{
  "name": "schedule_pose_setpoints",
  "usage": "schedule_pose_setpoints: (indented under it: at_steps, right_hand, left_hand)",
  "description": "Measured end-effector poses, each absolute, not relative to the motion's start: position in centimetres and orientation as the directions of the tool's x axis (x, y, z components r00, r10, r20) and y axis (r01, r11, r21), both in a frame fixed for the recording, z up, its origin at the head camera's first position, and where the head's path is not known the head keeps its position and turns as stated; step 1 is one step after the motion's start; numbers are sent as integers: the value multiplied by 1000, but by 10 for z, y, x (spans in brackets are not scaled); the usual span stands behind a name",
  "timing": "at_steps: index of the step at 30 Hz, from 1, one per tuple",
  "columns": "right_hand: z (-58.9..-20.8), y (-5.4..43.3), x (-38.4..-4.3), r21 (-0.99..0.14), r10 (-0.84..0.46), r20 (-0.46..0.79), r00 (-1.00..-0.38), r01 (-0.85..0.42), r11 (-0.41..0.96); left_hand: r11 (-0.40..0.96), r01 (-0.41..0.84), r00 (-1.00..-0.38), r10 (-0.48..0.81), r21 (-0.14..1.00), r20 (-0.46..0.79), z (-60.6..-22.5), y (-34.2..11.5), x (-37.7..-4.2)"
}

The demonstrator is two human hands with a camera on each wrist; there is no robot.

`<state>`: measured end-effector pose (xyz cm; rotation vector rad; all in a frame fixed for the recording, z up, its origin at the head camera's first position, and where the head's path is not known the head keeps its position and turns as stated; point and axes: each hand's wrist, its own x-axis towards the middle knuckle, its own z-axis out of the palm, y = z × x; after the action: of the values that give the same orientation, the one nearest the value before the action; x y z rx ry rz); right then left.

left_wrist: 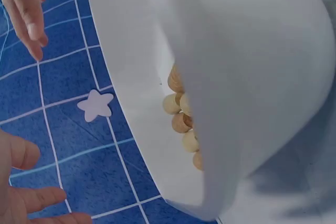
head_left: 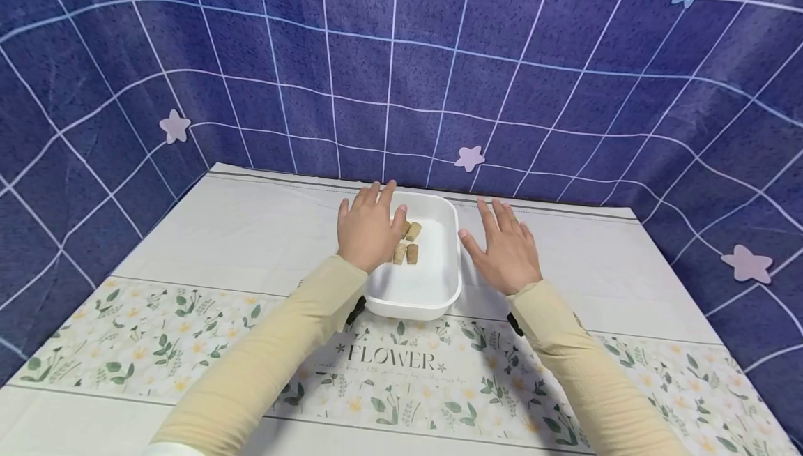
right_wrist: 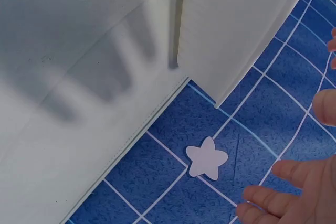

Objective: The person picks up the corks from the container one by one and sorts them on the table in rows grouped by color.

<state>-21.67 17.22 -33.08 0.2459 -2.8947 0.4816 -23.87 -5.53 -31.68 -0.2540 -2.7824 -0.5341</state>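
Observation:
A white plastic tray (head_left: 433, 287) holds several corks (head_left: 412, 254), some hidden behind my left hand (head_left: 366, 233). That hand hovers over the tray's left side, its fingers spread and pointing toward the far rim, gripping nothing. To the right of the tray hovers my right hand (head_left: 507, 255), also with straight fingers and nothing in its grasp. In the left wrist view the rounded ends of the corks (left_wrist: 181, 123) show past the near wall of the tray. Fingers of the right hand (right_wrist: 294, 195) appear at the lower right of the right wrist view, away from the tray's wall (right_wrist: 231, 30).
The table is covered by a white cloth (head_left: 251, 233) with a floral band lettered FLOWER. Behind its far edge hangs a blue gridded curtain (head_left: 351, 58) with pale stars (head_left: 469, 158). Dark bands (head_left: 355, 309) sit under both wrists.

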Motion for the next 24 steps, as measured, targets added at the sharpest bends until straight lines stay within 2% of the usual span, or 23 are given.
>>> schedule_pose_setpoints:
  at_steps: [13, 24]
  right_hand:
    - [-335, 171, -219, -303, -147, 289, -946, -237, 923]
    - [-338, 169, -221, -295, -136, 273, -952, -217, 930]
  left_hand:
    - [902, 179, -944, 45, 394, 327, -323, -72, -244]
    - [908, 83, -978, -4, 411, 206, -335, -89, -249]
